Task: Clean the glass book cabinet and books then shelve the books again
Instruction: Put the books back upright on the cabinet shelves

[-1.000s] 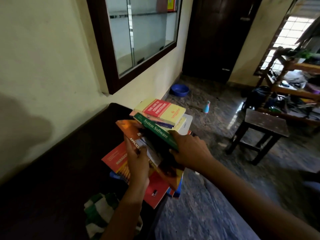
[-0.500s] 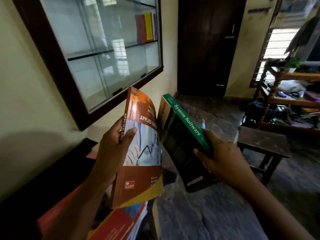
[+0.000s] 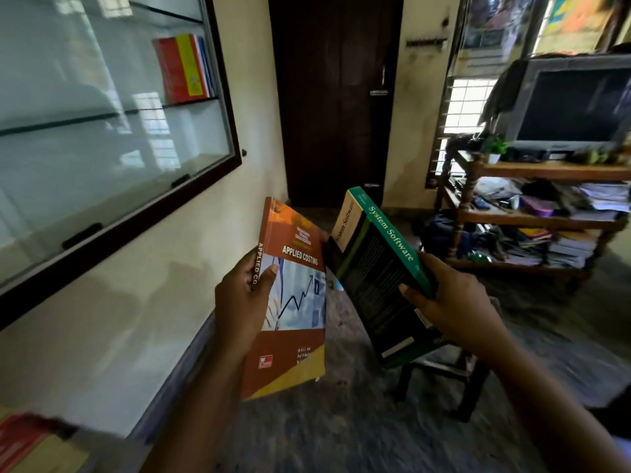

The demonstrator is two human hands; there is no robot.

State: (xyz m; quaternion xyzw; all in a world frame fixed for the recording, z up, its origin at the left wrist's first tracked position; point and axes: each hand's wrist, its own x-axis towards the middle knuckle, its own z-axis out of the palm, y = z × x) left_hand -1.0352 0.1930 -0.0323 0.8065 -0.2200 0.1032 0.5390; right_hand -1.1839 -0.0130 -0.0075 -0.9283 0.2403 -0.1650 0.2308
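**Two books held one-handed beside the cabinet**

The left hand [image 3: 242, 302] grips the Applied Costing book [image 3: 297, 302] at its spine, thumb across the cover. The right hand [image 3: 450, 305] clamps the System Software book [image 3: 379, 274] by its spine edge, tilted.

Judged risks:
- Either single-handed hold could slip and drop a book to the floor [image 3: 341, 431].
- A corner could strike the cabinet glass [image 3: 102, 148].

A second earlier both books lay on the stack [image 3: 24, 445]; now they are raised upright.

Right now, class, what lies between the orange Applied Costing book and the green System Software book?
Head view: only a narrow open gap, floor behind, separates orange book and green book.
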